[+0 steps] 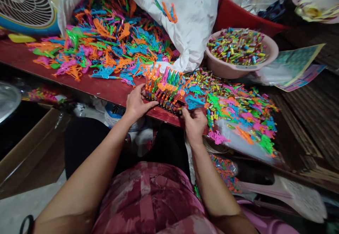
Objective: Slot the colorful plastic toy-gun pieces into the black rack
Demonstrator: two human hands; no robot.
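A row of colourful plastic toy pieces [166,89], standing upright in a dark rack, sits at the front edge of the red table [106,89]. My left hand [136,103] grips the left end of that row, thumb along its front. At the row's right end, my right hand [194,123] pinches the rack's near corner with closed fingers. A blue toy piece [194,101] lies just beyond my right hand.
A big heap of loose orange, blue, pink and green toys [106,43] spills from a white plastic sack [190,18] at the back. A pink bowl [270,50] holds small coloured pieces. More pieces [238,110] lie at right. A fan [23,4] stands at far left.
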